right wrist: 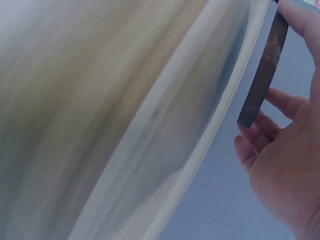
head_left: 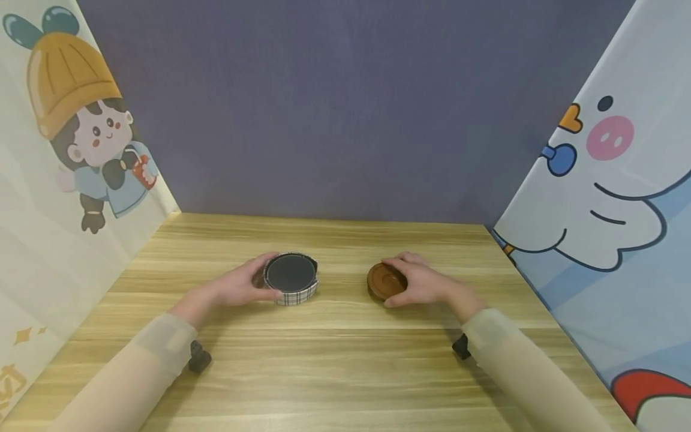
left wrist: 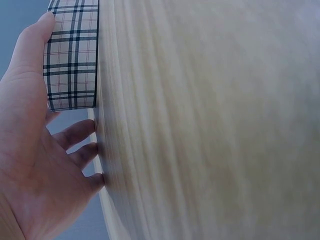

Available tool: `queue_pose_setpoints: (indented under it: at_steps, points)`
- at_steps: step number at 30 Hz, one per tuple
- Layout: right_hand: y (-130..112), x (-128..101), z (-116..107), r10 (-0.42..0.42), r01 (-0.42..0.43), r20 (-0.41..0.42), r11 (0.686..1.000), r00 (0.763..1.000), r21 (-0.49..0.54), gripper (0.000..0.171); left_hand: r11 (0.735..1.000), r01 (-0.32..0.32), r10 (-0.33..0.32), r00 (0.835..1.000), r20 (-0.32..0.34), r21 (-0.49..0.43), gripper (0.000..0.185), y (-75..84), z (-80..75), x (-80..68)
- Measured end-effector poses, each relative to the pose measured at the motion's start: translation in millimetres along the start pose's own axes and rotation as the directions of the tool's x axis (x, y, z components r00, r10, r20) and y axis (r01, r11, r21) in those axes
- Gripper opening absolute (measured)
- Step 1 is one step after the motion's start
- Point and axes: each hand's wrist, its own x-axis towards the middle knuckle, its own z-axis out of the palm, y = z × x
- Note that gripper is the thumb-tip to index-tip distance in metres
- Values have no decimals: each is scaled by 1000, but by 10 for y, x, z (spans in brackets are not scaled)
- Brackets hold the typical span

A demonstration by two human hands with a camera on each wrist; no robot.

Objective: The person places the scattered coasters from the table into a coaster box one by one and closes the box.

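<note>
Your left hand [head_left: 243, 287] has its grip curled round the round plaid-walled container with a dark top [head_left: 291, 278], thumb on the near wall and fingers behind, and the container stands on the light wooden surface [head_left: 335, 360]. To the right of that container, well apart from it, your right hand [head_left: 423, 282] cups the round brown wooden disc [head_left: 384, 279], fingers wrapped over its right edge. The disc also rests on the surface.

Left hand [head_left: 237, 287] and right hand [head_left: 423, 283] curled, arms forward
</note>
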Motion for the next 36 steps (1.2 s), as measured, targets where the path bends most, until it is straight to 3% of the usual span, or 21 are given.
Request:
queue_pose_setpoints:
  at_steps: [36]
  points:
    - [-908,593,-48,-110,110,7,994,994,7,110,1000,-13,13,1000,-10,0,115,9,-1,-1]
